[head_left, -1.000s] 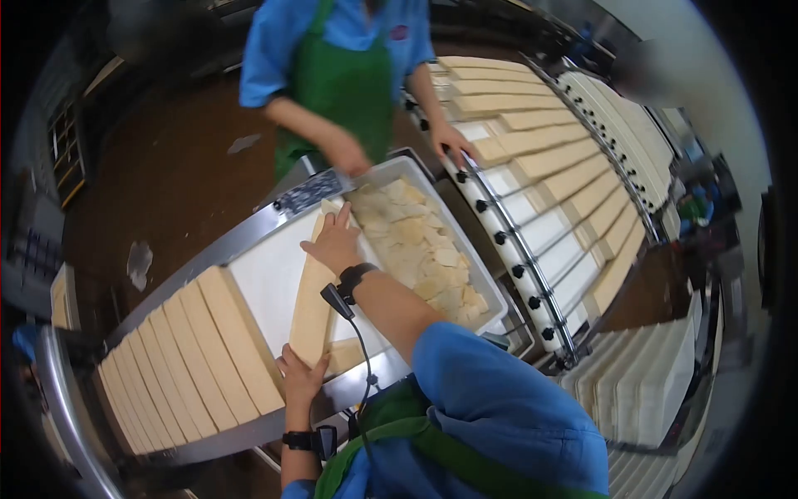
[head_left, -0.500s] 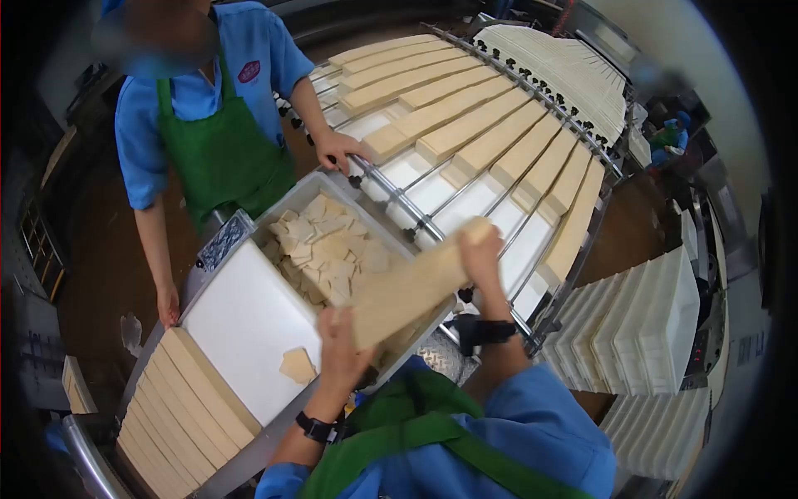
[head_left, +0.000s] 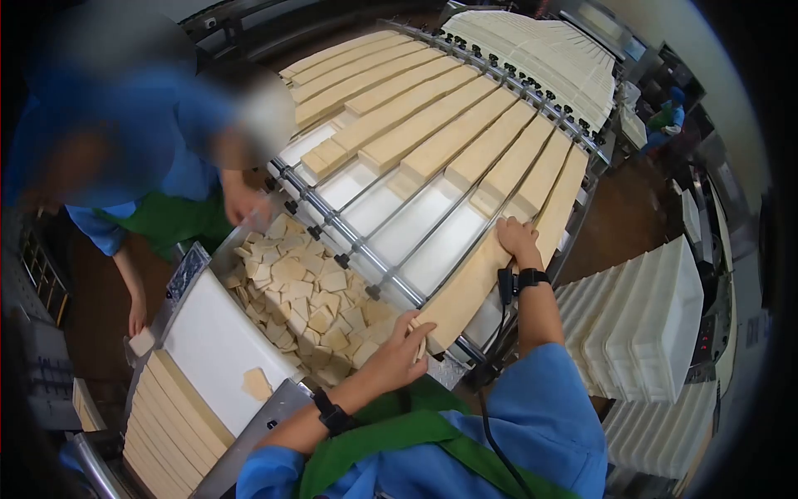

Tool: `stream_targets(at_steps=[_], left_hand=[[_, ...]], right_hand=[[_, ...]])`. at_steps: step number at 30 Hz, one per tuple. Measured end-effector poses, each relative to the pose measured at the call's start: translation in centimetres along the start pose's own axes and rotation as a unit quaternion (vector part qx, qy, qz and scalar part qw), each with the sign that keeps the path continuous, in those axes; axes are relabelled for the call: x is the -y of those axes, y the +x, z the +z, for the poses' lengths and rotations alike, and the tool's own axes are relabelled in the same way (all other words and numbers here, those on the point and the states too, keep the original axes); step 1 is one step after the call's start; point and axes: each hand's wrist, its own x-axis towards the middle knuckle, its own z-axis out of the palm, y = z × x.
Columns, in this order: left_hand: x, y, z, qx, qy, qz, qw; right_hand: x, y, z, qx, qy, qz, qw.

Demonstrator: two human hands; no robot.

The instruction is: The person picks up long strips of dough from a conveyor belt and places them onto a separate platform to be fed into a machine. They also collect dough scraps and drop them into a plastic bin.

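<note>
A long pale row of thin dough wrappers (head_left: 461,295) lies in the rightmost part of the slatted white conveyor, at its near end. My left hand (head_left: 403,349) grips the near end of this row, thumb and fingers bent round it; a thin loose edge shows by the palm. My right hand (head_left: 519,239) is closed over the far end, beside the neighbouring rows (head_left: 511,170). Below and left of the conveyor, a grey bin holds many broken dough pieces (head_left: 312,299).
A co-worker in blue leans over the bin's far side, with one hand (head_left: 140,320) near a small pale piece. Several rows of wrappers (head_left: 170,424) stand on a white surface (head_left: 216,349) at left. Stacked white trays (head_left: 640,324) stand at right. A metal rail (head_left: 357,241) crosses the conveyor's front.
My hands have carried the dough row from above the bin to the right, onto the conveyor. The co-worker has bent forward, moving one hand from the rail towards the bin.
</note>
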Motion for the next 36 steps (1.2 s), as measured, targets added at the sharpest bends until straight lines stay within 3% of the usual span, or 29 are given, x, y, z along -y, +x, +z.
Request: stream_targets(at_steps=[5, 9, 12, 15, 18, 20, 21, 24, 25, 26, 28, 29, 31, 32, 34, 35, 36], left_hand=[[0.4, 2.1, 0.5, 0.021, 0.004, -0.033, 0.999], [0.9, 3.8, 1.4, 0.015, 0.036, 0.011, 0.999], [2.7, 6.5, 2.9, 0.131, -0.058, -0.066, 0.987], [3.1, 7.3, 3.8, 0.056, -0.102, -0.006, 0.993], [3.1, 6.5, 2.0, 0.080, -0.128, -0.054, 0.987], [2.8, 5.3, -0.7, 0.051, -0.120, -0.098, 0.987], [2.8, 4.2, -2.0, 0.026, -0.113, -0.126, 0.985], [10.6, -0.8, -1.7, -0.185, -0.065, -0.148, 0.969], [5.3, -1.8, -4.3, -0.240, -0.001, -0.239, 0.941], [7.8, -4.0, -4.8, -0.290, -0.036, -0.231, 0.928], [16.1, -9.4, -4.7, -0.379, -0.106, -0.196, 0.898], [17.5, -12.2, -5.1, -0.430, 0.131, -0.121, 0.885], [19.7, -17.0, -5.0, -0.543, -0.056, -0.214, 0.810], [20.3, -20.0, -5.1, -0.572, -0.023, -0.245, 0.783], [18.9, -25.3, -5.4, -0.633, 0.032, -0.295, 0.715], [17.3, -27.5, -5.8, -0.664, 0.054, -0.316, 0.675], [19.2, -31.1, -5.6, -0.676, 0.171, -0.336, 0.633]], right_hand=[[-0.7, 1.4, -0.5, 0.032, 0.001, 0.017, 0.999], [-1.6, 2.1, 0.6, -0.053, 0.008, 0.006, 0.999], [-1.4, 1.7, 1.7, -0.129, 0.007, -0.010, 0.992], [-0.1, 0.0, 2.6, -0.124, 0.027, -0.011, 0.992], [-0.1, 0.1, 4.2, -0.145, 0.018, -0.007, 0.989], [-0.6, 1.0, 3.7, -0.129, -0.076, -0.035, 0.988], [0.2, 0.3, 2.5, -0.103, -0.069, -0.022, 0.992], [-0.5, 1.2, 4.8, -0.103, -0.052, -0.111, 0.987], [2.4, -1.4, 3.1, -0.076, -0.039, -0.114, 0.990], [5.1, -4.5, 1.4, -0.051, -0.030, -0.110, 0.992], [7.9, -6.0, 2.7, -0.042, -0.066, -0.197, 0.977], [8.8, -6.4, 3.3, -0.040, -0.084, -0.232, 0.968], [10.7, -6.6, 5.9, -0.038, 0.008, -0.413, 0.910], [11.8, -6.9, 6.7, -0.034, 0.054, -0.494, 0.867], [16.6, -10.8, 6.9, 0.095, 0.175, -0.515, 0.834], [18.4, -12.6, 7.3, 0.096, 0.135, -0.543, 0.823], [20.9, -14.9, 7.2, 0.134, 0.133, -0.561, 0.806]])
